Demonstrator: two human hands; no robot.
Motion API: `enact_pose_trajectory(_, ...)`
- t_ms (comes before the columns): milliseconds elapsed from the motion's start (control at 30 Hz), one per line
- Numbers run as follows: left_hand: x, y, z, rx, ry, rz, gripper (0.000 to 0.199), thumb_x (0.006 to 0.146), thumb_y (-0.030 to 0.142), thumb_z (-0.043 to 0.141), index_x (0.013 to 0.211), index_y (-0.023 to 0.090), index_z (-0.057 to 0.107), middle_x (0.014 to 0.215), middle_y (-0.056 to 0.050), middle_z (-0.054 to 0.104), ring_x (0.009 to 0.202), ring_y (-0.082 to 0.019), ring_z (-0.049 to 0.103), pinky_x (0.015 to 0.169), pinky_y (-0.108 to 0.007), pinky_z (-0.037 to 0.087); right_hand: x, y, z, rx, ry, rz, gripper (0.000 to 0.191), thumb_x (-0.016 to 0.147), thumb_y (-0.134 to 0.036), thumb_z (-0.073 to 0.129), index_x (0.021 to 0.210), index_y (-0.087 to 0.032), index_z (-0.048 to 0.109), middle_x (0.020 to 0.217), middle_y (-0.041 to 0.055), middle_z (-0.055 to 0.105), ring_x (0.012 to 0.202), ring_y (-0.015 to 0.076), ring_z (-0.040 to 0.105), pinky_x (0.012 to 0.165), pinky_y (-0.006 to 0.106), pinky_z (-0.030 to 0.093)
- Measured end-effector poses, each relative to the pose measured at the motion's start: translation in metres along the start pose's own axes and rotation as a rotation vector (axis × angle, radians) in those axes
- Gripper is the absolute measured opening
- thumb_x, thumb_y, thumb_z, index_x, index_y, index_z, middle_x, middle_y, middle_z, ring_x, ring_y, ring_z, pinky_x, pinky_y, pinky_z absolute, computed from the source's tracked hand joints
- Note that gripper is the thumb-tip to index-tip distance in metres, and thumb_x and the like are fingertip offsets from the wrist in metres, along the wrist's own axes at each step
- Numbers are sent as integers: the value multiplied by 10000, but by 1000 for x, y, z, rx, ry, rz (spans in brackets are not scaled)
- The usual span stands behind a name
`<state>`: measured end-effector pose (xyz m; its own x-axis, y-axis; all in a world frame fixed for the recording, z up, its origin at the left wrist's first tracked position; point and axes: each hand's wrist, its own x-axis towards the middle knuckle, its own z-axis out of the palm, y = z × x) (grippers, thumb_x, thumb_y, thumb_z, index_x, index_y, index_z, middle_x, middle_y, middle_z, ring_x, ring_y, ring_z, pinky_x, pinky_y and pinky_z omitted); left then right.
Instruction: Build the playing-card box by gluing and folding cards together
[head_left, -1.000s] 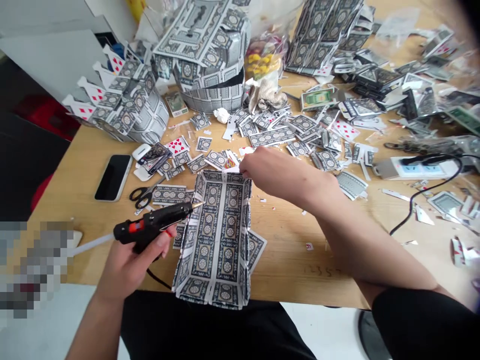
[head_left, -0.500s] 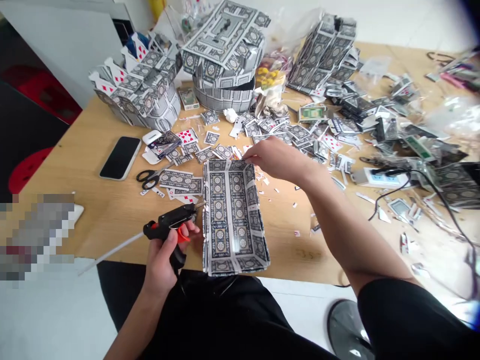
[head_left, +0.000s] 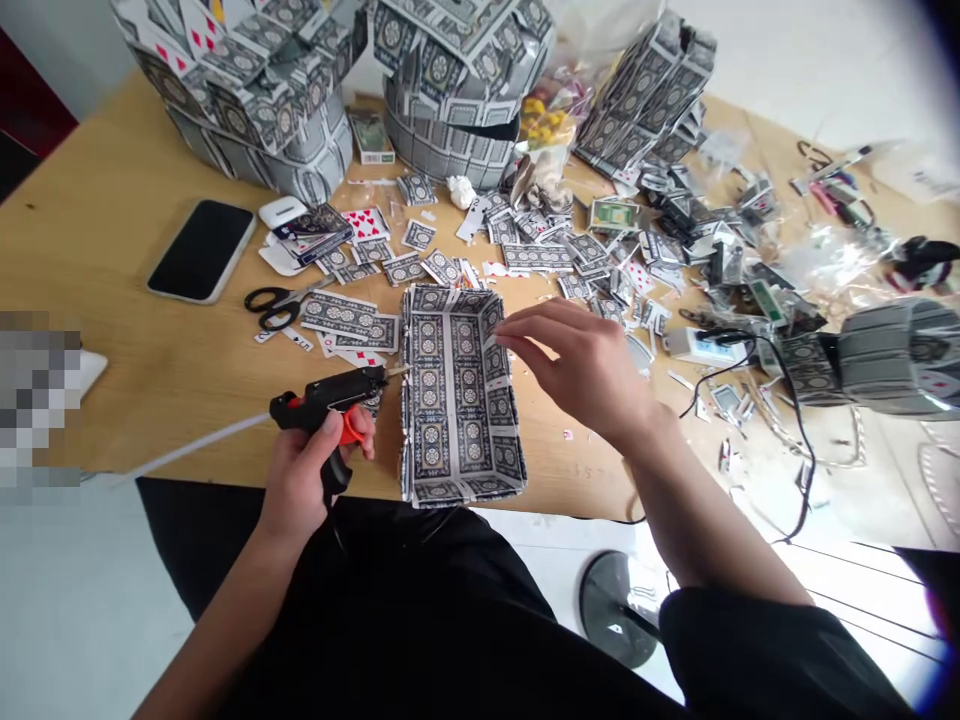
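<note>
Left hand (head_left: pixel 296 475) wraps the glue gun (head_left: pixel 322 397), nozzle by the left rim of the card box (head_left: pixel 456 395). Right hand (head_left: pixel 592 370) has shifted from the far corner to the right wall, freeing that corner; fingers half-bent (grip on rim: cannot tell). Box sits open-side up at the bench (head_left: pixel 187 365) front edge.

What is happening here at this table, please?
The person's left hand grips a black glue gun, its tip close to the left wall of an open box made of playing cards. The right hand has its fingertips at the opposite wall; whether they touch is unclear. The box is at the near edge of the table; scissors and a phone lie to its left, and cut cards are scattered beyond it.
</note>
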<state>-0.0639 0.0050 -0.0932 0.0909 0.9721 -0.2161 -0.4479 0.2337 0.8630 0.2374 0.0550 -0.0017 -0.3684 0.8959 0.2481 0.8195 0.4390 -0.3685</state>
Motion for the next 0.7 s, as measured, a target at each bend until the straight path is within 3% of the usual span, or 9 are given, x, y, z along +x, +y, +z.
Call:
enact_pose_trajectory(133,0,-2,-2,16,-8,-40,359,898,496,834,819,153,767,870,-90,696,768,-199,659,666,-310,558,-5,-3,-4,-11,80,120,209,1077,-323,627,995,-243,802,1064,48,840,995,223,773,927,387,590)
enact_pose_trajectory(267,0,-2,-3,31,-23,-53,372,910,511,819,825,152,776,894,-98,719,752,-194,647,691,-324,551,-9,-6,-5,-53,59,251,184,1034,-343,648,950,-253,785,996,47,833,803,206,744,783,381,587)
enact_pose_trajectory(400,0,-4,-3,26,-22,-46,381,911,513,816,824,145,777,853,-91,709,734,-190,637,681,-321,541,-15,-8,-2,-72,36,246,169,1026,-333,639,955,-255,770,914,42,812,716,195,723,705,373,585)
enact_pose_trajectory(533,1,-4,-4,14,-47,-65,359,941,495,793,839,151,771,846,-73,701,729,-171,634,687,-300,531,-15,-11,3,-56,26,179,168,1039,-299,617,985,-250,768,925,53,818,779,215,749,718,383,602)
enact_pose_trajectory(600,1,-3,-4,1,-52,-70,371,945,502,787,838,147,770,844,-75,705,714,-165,634,688,-298,530,-12,-19,6,-52,-59,92,201,1060,-263,582,1004,-233,773,957,69,821,866,232,757,788,399,605)
enact_pose_trajectory(700,3,0,-2,-57,-23,-89,389,929,513,801,818,142,763,807,-71,696,693,-159,626,667,-290,531,-5,-38,13,-78,-361,-72,288,1063,-158,512,923,-201,759,895,88,793,924,251,716,830,406,571)
